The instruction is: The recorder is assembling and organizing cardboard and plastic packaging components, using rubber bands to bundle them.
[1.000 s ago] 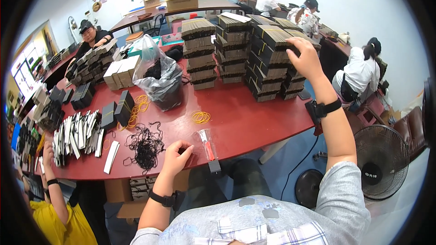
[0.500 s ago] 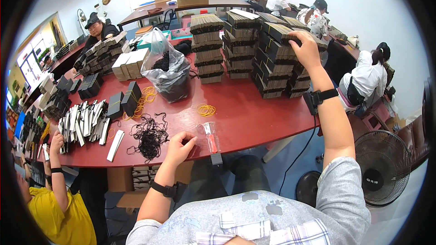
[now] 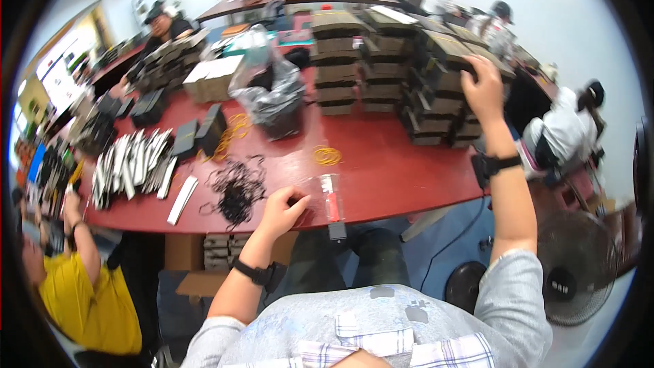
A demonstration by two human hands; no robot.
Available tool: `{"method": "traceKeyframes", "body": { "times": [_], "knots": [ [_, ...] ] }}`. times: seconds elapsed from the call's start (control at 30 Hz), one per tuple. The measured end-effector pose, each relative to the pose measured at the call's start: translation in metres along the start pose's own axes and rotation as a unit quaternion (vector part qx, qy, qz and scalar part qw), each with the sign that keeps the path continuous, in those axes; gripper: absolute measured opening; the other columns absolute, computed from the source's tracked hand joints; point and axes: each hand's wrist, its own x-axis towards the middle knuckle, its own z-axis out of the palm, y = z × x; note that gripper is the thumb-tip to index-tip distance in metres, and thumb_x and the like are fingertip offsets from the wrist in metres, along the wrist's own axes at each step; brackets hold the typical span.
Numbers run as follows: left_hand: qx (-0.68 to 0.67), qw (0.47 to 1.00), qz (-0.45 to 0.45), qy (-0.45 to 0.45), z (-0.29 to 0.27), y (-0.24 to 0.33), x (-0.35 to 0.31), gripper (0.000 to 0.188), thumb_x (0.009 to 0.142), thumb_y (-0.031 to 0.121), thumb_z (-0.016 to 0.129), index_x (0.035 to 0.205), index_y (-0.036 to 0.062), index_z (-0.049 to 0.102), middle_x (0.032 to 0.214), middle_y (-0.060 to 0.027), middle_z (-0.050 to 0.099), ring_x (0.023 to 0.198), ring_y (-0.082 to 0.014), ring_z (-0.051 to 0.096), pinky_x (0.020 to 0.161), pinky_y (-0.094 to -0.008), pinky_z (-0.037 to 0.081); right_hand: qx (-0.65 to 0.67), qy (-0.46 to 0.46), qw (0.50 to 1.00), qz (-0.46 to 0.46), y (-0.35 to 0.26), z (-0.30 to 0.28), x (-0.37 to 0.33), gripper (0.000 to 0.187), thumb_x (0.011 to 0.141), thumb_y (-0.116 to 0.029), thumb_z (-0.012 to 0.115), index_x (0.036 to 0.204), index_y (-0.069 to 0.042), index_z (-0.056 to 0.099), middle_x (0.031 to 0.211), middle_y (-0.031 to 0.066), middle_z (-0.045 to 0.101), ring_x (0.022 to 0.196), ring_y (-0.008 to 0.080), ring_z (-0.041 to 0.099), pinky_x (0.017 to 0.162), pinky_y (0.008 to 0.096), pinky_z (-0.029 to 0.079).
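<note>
Fingers of the right hand (image 3: 485,90) are apart beside tall stacks of flat grey-black pieces (image 3: 441,82); contact I cannot tell. Left hand (image 3: 281,212) is bent, fingertips unclear, near one clear plastic packet (image 3: 332,194) and one yellow rubber-band heap (image 3: 328,156) on the red table (image 3: 392,170).

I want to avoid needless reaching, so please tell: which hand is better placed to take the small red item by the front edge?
Probably the left hand: it is close beside the small red item, while the right hand is farther away, raised at the tall stacks.
</note>
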Motion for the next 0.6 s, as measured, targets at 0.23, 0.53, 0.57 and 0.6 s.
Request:
{"method": "traceKeyframes", "body": {
  "times": [0.23, 0.53, 0.57, 0.6],
  "knots": [
    [-0.085, 0.996, -0.029, 0.026, -0.026, 0.031, -0.008, 0.014, 0.09, 0.016, 0.068, 0.095, 0.0028, 0.067, 0.082, -0.0007, 0.065, 0.076, -0.0068, 0.06, 0.069, -0.0242, 0.05, 0.141, -0.05, 0.987, 0.052, -0.024, -0.01, -0.096, 0.017, 0.084, -0.001, 0.061, 0.1, -0.003, 0.064, 0.103, 0.0122, 0.065, 0.1, 0.031, 0.06, 0.092, 0.0386, 0.046],
    [0.096, 0.978, -0.138, 0.124, -0.225, 0.067, 0.052, 0.038, 0.083, 0.026, 0.074, 0.109, 0.0, 0.065, 0.094, -0.0096, 0.07, 0.082, -0.0128, 0.065, 0.07, -0.0276, 0.05, 0.133, -0.262, 0.946, 0.136, -0.097, 0.014, -0.223, 0.016, 0.081, -0.005, 0.063, 0.097, -0.005, 0.064, 0.106, 0.0118, 0.061, 0.107, 0.0318, 0.055, 0.095, 0.0404, 0.044],
    [0.17, 0.96, -0.194, 0.109, -0.237, 0.081, 0.067, 0.037, 0.087, 0.028, 0.071, 0.112, 0.002, 0.063, 0.096, -0.0069, 0.068, 0.083, -0.0126, 0.061, 0.071, -0.027, 0.048, 0.125, -0.259, 0.944, 0.164, -0.1, 0.01, -0.221, 0.015, 0.081, -0.005, 0.062, 0.096, -0.004, 0.065, 0.106, 0.0118, 0.061, 0.107, 0.0319, 0.055, 0.095, 0.0406, 0.044],
    [0.225, 0.947, -0.198, 0.112, -0.251, 0.08, 0.082, 0.039, 0.085, 0.029, 0.073, 0.112, 0.0021, 0.063, 0.095, -0.0075, 0.068, 0.081, -0.0128, 0.061, 0.072, -0.0275, 0.049, 0.126, -0.257, 0.943, 0.168, -0.101, 0.011, -0.22, 0.015, 0.081, -0.005, 0.062, 0.096, -0.004, 0.065, 0.106, 0.0118, 0.061, 0.107, 0.0319, 0.055, 0.095, 0.0406, 0.044]
  ]
}}
